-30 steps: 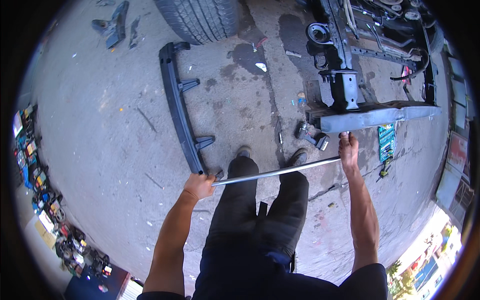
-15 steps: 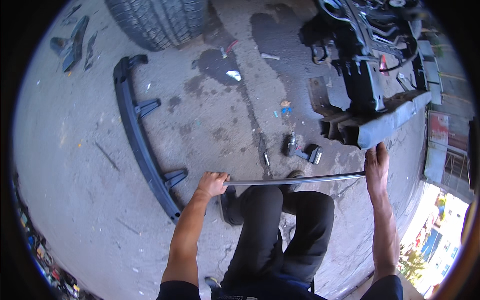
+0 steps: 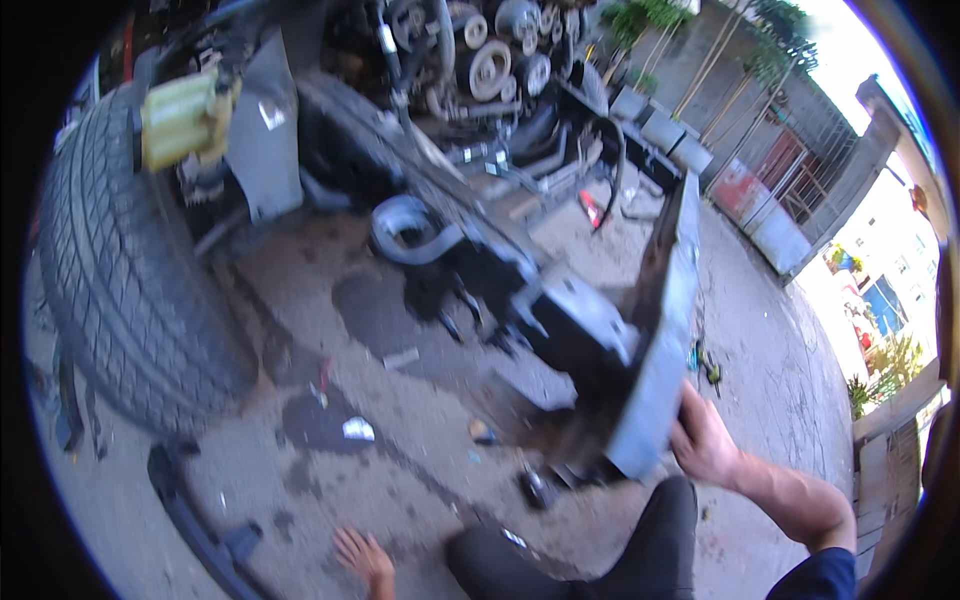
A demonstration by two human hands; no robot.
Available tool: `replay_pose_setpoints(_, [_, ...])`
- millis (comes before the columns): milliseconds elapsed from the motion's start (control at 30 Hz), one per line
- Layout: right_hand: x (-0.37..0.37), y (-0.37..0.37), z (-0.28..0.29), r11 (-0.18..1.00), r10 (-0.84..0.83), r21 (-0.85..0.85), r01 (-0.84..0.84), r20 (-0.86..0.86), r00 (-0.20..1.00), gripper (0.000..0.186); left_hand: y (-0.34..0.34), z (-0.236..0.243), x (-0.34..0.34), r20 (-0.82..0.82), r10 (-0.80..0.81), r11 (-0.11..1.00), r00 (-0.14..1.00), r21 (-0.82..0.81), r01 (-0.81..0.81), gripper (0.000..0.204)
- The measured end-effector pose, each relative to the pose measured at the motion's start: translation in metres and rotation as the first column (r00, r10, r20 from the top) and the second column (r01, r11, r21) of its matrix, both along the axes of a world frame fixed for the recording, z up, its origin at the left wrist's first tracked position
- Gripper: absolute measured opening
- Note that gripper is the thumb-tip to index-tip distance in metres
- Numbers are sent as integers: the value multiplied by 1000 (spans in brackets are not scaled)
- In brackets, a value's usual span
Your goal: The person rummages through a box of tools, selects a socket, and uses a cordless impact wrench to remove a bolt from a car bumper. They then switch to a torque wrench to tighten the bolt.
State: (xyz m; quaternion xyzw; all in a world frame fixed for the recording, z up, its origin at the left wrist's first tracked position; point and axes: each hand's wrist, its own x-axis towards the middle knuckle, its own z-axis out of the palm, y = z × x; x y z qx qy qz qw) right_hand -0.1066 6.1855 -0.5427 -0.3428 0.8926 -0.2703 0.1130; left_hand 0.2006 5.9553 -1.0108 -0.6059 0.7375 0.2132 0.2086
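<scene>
My right hand (image 3: 706,442) is closed at the near end of the grey metal crossmember (image 3: 657,350) of a stripped vehicle frame. Its fingertips are partly hidden there. Low in the view, my left hand (image 3: 364,556) is held over the concrete with fingers spread, holding nothing. A dark bumper beam (image 3: 192,518) with brackets lies left of that hand. The long thin metal strip does not show now. Beneath the crossmember's near end, a cordless drill (image 3: 538,489) is partly seen and blurred.
A large tyre (image 3: 130,270) stands at the left, beside a yellowish plastic tank (image 3: 178,120). Engine pulleys (image 3: 490,70) fill the far side. A dark frame rail (image 3: 560,330) runs toward me. Small litter (image 3: 358,429) lies on stained concrete.
The view has swung up toward the vehicle. My left hand has let go of the metal strip and opened. My right hand is now on the crossmember, and the strip is out of sight.
</scene>
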Motion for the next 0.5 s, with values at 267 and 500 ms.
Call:
replay_pose_setpoints(267, [-3, 1, -7, 997, 20, 74, -15, -66, 998, 33, 11, -61, -8, 76, -4, 973, 997, -232, 21, 74])
replay_pose_setpoints(500, [-10, 10, -15, 995, 72, -72, -73, -11, 997, 33, 3, -35, 9, -40, -32, 998, 999, -59, 30, 77])
